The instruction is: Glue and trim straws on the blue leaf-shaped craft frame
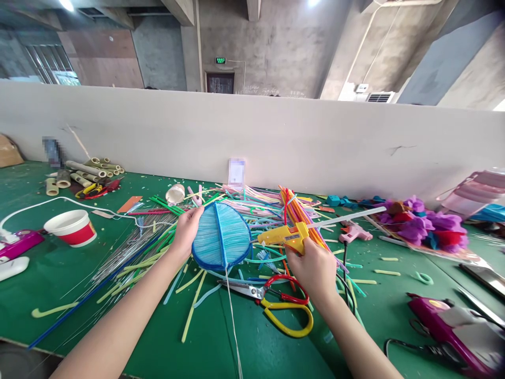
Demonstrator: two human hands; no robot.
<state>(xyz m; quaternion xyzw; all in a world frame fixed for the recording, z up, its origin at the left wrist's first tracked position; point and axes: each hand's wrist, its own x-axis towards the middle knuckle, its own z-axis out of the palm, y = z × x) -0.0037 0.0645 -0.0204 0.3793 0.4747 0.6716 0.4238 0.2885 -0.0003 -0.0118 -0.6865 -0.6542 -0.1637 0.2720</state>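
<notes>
My left hand (187, 231) grips the left edge of a blue pipe-cleaner leaf (236, 234), a rounded shape with a dark blue rim and a raised midrib. Thin pale wires (233, 316) trail down from its lower end. In my right hand (313, 266) is a yellow hot glue gun (282, 237), its nozzle pointing left at the leaf's right edge. I cannot tell whether the nozzle touches. A long translucent glue stick (351, 216) sticks out of its back. Scissors (260, 295) with one red and one yellow handle loop lie just below.
Pipe cleaners (260, 202) in many colours and wires (118, 247) spread over the green table (158, 337). At left stand a paper cup (73, 227) and bamboo pieces (84, 173). A pink glue gun (355, 231), purple flowers (418, 226) and a magenta device (453, 329) are at right. A partition (177, 137) borders the back.
</notes>
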